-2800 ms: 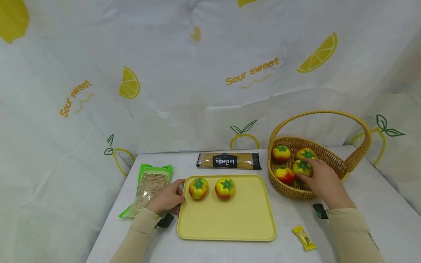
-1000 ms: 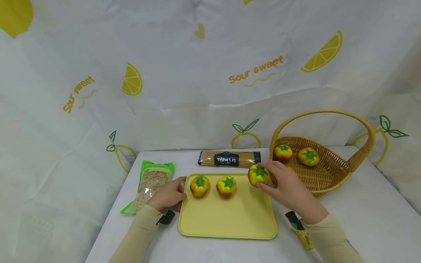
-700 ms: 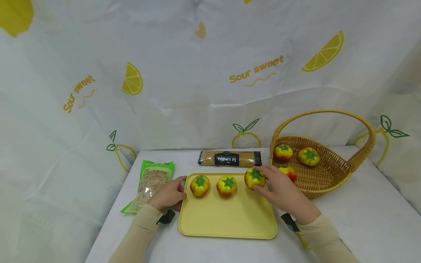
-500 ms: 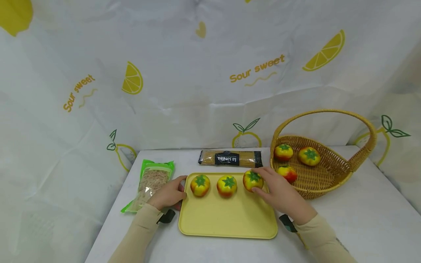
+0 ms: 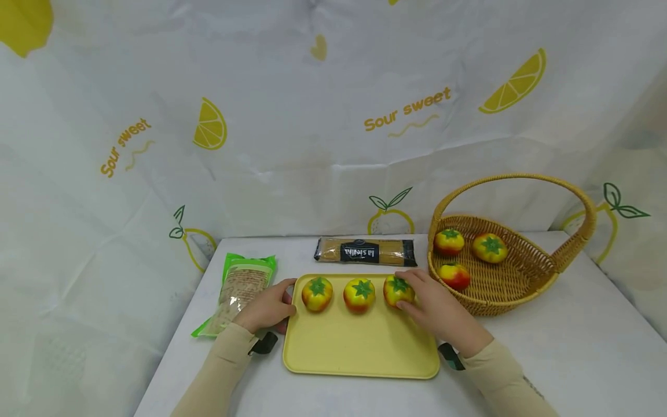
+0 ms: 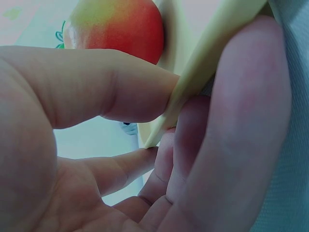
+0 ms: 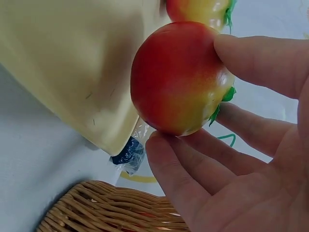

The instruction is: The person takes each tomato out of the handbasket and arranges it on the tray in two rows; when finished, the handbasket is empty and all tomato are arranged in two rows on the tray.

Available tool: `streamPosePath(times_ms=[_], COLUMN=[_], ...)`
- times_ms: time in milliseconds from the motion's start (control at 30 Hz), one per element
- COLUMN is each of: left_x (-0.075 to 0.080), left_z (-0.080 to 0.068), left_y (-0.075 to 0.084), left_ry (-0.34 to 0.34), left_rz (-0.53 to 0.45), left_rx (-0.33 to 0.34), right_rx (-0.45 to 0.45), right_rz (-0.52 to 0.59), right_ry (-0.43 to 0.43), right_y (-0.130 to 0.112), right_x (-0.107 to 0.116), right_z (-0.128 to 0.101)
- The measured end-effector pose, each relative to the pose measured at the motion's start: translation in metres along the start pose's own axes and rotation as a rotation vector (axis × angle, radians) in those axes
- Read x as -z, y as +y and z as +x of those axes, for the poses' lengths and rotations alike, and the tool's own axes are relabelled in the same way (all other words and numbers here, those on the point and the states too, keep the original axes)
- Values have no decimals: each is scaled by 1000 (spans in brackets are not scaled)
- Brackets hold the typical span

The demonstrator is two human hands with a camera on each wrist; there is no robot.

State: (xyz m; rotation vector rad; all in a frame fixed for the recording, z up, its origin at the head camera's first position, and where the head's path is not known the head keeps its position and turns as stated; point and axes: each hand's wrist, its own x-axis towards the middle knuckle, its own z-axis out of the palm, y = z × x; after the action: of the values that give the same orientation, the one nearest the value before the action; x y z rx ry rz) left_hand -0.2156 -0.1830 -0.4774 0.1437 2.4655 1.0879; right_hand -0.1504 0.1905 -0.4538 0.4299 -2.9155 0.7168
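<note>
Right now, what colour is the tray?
Pale yellow tray, plain, clearest in the head view.

Held tomato (image 5: 398, 291): round, red‑yellow skin, green star‑shaped leaf cap facing up, sits upright on the yellow tray (image 5: 359, 353) near its far right corner, third in a row with two matching tomatoes to its left. Right hand (image 5: 438, 310) has fingers curled around its right side. Tray is flat on the table, rounded corners; left hand (image 5: 266, 310) pinches its left rim, thumb on top.
</note>
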Motion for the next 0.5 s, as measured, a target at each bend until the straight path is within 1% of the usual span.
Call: streamPosePath(times_ms=[333, 500], left_x=[0, 1], left_z=[4, 5], left_y=[-2, -4], left_ry=[2, 2], left_rz=[3, 8], left_rx=[3, 5], right_rx=[-2, -23], right_rz=[-18, -13], right_ry=[8, -8], right_y=[1, 1], right_x=[-2, -4], right_z=[0, 0])
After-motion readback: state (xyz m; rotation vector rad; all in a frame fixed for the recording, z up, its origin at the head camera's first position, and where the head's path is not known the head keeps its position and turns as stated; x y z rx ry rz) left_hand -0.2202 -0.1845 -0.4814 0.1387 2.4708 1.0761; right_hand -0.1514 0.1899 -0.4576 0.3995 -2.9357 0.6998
